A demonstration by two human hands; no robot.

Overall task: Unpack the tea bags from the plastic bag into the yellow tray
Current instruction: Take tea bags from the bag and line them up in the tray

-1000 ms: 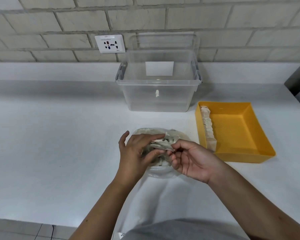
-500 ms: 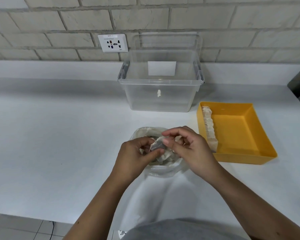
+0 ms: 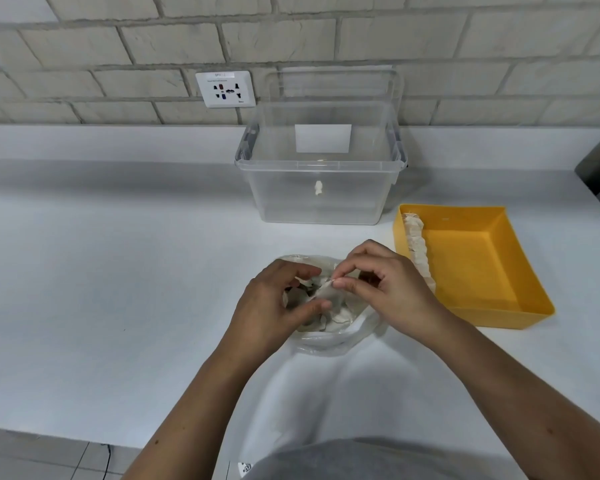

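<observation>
We count one plastic bag (image 3: 329, 336), one yellow tray (image 3: 520, 317), one clear box (image 3: 323, 202), one wall socket (image 3: 226, 89) and two bare hands, all on or above a white counter (image 3: 118, 289).

The plastic bag lies open on the counter directly in front of the person, just left of the tray. Inside it sits a heap of loose tea bags (image 3: 342, 317); they overlap, so we cannot count them. A row of tea bags (image 3: 418, 251) stands packed along the tray's left wall; we cannot make an exact count there either. The rest of the tray floor is bare yellow.

One tea bag (image 3: 321, 293) is raised above the bag's mouth, held between both hands.

The left hand (image 3: 274, 303) is over the left side of the bag, palm turned inward and fingers curled. Its thumb and forefinger close narrowly on the lower part of the tea bag.

The right hand (image 3: 385, 285) is over the right side of the bag, back uppermost. Its thumb and forefinger pinch the tea bag's upper edge, and the other fingers are tucked under.

The clear box stands behind the bag near the brick wall (image 3: 326, 32), and the socket is mounted to the left of the box.
</observation>
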